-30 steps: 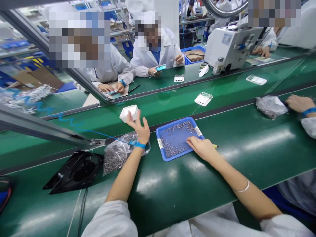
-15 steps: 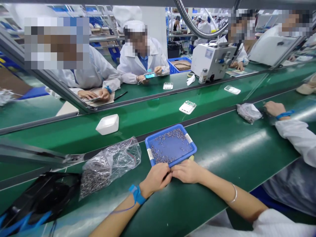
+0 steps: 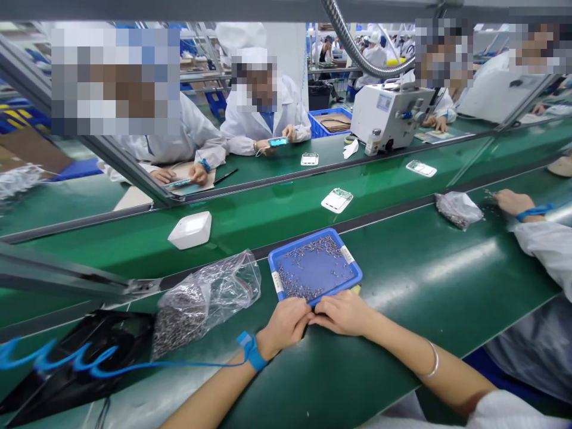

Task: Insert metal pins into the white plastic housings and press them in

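My left hand (image 3: 288, 322) and my right hand (image 3: 342, 313) meet at the near edge of a shallow blue tray (image 3: 315, 277). Their fingers are closed and the fingertips come together; anything pinched there is too small or hidden to make out. Many small metal screws (image 3: 328, 245) lie scattered in the tray, mostly along its far and left sides. A pale yellow bit (image 3: 356, 289) shows behind my right hand, by the tray's rim. Around my left wrist is a blue strap (image 3: 254, 353) with a coiled cord.
Left of the tray lies a clear bag of screws (image 3: 179, 319), beside a black holder (image 3: 102, 339). White housings (image 3: 191, 230) (image 3: 337, 201) sit on the green belt beyond. At right are another bag (image 3: 458, 210) and a co-worker's hand (image 3: 513, 202). More co-workers sit opposite.
My view has shifted slightly. The white housings on the belt have moved left relative to the tray. My hands stay together at the tray's near edge, and the blue cord has swung up.
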Demonstrator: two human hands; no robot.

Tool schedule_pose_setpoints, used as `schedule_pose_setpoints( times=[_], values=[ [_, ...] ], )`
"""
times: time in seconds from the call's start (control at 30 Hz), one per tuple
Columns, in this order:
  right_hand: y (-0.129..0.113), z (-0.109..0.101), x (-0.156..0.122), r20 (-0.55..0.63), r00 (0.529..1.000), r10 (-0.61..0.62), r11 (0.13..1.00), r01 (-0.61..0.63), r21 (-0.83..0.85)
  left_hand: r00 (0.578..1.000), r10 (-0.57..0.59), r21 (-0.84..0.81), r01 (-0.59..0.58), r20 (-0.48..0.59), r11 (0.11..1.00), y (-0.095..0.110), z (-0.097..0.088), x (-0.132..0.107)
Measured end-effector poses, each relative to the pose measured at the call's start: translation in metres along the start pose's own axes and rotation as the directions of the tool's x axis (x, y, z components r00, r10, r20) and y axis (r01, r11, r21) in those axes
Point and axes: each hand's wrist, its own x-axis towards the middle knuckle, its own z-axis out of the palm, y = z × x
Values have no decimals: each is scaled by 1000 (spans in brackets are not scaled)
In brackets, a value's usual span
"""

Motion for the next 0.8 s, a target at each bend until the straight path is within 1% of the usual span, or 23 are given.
schedule_pose_setpoints(
  times=[0.2, 0.4, 0.47, 0.67, 0.8],
  values=[
    [3, -2, -1, 72, 994, -81, 996, 84, -39, 1000, 7, -17, -7, -17, 1000, -1, 1, -3],
    [3, -2, -4, 139, 985, -98, 995, 97, 14, 999, -6, -17, 5, -35, 1000, 0, 2, -4],
    [2, -2, -3, 133, 987, -90, 996, 88, 16, 999, -16, -13, 15, -48, 1000, 0, 3, -5],
    [-1, -4, 0, 40, 998, -49, 999, 49, -4, 996, -42, -20, 40, -79, 999, 0, 2, -4],
    [-1, -4, -1, 58, 997, -46, 998, 44, 36, 997, -35, -24, 34, -72, 999, 1, 1, -3]
  ],
)
